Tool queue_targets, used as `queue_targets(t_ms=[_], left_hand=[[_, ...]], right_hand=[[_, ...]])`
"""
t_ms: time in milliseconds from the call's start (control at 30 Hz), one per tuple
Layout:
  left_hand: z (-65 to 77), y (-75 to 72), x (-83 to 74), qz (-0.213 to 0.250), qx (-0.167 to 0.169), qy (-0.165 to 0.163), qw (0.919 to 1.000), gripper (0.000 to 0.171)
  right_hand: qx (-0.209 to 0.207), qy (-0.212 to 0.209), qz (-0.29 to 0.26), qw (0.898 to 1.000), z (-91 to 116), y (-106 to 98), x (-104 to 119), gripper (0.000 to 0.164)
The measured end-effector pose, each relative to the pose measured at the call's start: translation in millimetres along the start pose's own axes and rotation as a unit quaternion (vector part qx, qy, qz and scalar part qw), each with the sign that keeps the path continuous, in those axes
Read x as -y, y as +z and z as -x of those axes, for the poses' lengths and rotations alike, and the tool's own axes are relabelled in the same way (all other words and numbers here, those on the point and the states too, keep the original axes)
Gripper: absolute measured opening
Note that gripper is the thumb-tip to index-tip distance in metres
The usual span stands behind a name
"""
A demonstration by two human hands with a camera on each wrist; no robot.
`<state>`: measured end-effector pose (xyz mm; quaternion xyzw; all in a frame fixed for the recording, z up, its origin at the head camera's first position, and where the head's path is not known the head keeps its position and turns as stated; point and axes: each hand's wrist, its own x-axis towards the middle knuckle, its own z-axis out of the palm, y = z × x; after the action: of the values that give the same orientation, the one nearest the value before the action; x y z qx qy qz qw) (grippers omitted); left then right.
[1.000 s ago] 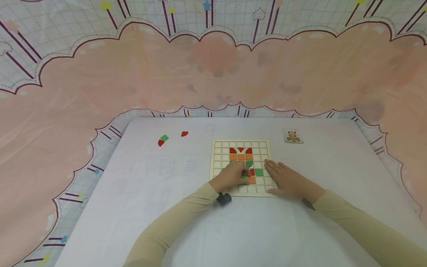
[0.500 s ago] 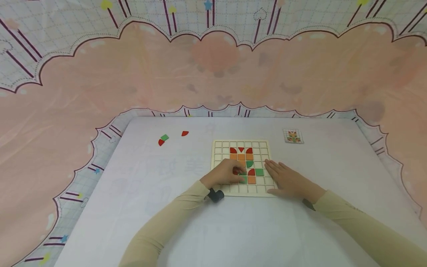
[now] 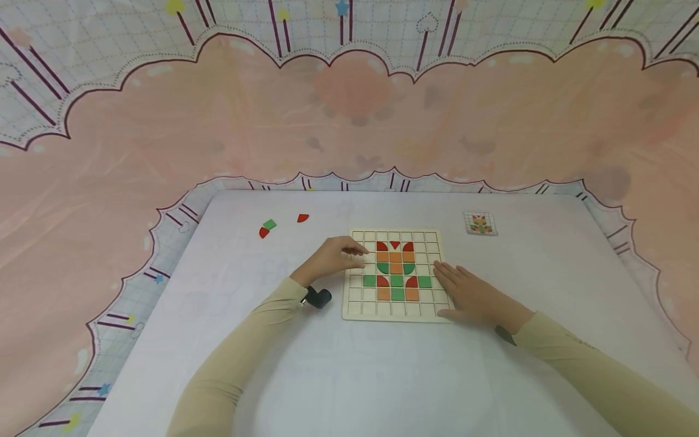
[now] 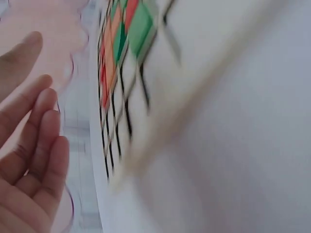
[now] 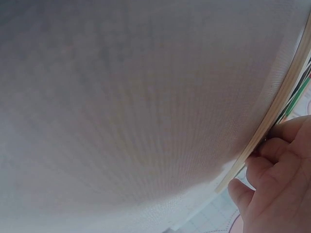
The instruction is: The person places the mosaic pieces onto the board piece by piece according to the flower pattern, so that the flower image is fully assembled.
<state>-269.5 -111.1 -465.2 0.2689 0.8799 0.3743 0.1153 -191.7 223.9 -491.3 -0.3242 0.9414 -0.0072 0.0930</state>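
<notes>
A pale wooden grid board (image 3: 426,309) lies on the white table, filled in its middle columns with red, orange and green pieces such as an orange square (image 3: 384,294) and a green square (image 3: 424,281). Over the board's left edge hovers my left hand (image 3: 330,258), fingers loosely bent and thumb apart, holding nothing; the left wrist view shows the bare fingertips (image 4: 58,145) beside the board. My right hand (image 3: 475,295) rests flat at the board's right edge with its fingers straight. In the right wrist view, its fingers (image 5: 272,150) touch the board's wooden side (image 5: 272,109).
At the back left lie a green square (image 3: 269,224), a red piece (image 3: 264,233) touching it, and a red quarter-circle (image 3: 303,218). A small picture card (image 3: 480,223) with a similar coloured pattern lies back right. A patterned cloth (image 3: 349,133) hangs behind the table.
My left hand has moved left and back from the middle of the board, uncovering the pieces beneath, including a red piece at the lower left of the pattern. My right hand has stayed still.
</notes>
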Motion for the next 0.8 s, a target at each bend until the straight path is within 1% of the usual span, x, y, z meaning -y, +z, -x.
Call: queue_targets(t_ms=[133,267,400,500,633,800], left_hand=[[0.3,-26.4,19.9,-0.014,-0.038,-0.017,0.9990,0.034],[-0.1,-52.9,37.8,-0.031,-0.067,-0.029,0.9968,0.036],[-1.6,-74.8,53.9,-0.045,-0.094,-0.040,0.9938,0.037],[-3.0,-86.7,65.1,-0.047,-0.115,-0.053,0.9908,0.036],[-7.0,-96.3,80.9,-0.043,-0.133,-0.076,0.9873,0.037],[-11.4,-103.1,97.1,-0.039,-0.128,-0.116,0.9842,0.041]], right_hand=[[-0.001,-0.002,0.001,1.000,0.7,-0.6,0.3,0.091],[-0.002,-0.003,-0.002,1.000,0.8,-1.1,0.8,0.090],[-0.001,-0.003,-0.006,1.000,0.9,-1.5,1.0,0.090],[0.001,-0.002,-0.005,1.000,0.9,-1.2,0.9,0.090],[0.001,-0.002,-0.008,1.000,1.0,-1.4,0.5,0.090],[-0.001,-0.002,-0.005,1.000,1.2,-1.1,0.5,0.090]])
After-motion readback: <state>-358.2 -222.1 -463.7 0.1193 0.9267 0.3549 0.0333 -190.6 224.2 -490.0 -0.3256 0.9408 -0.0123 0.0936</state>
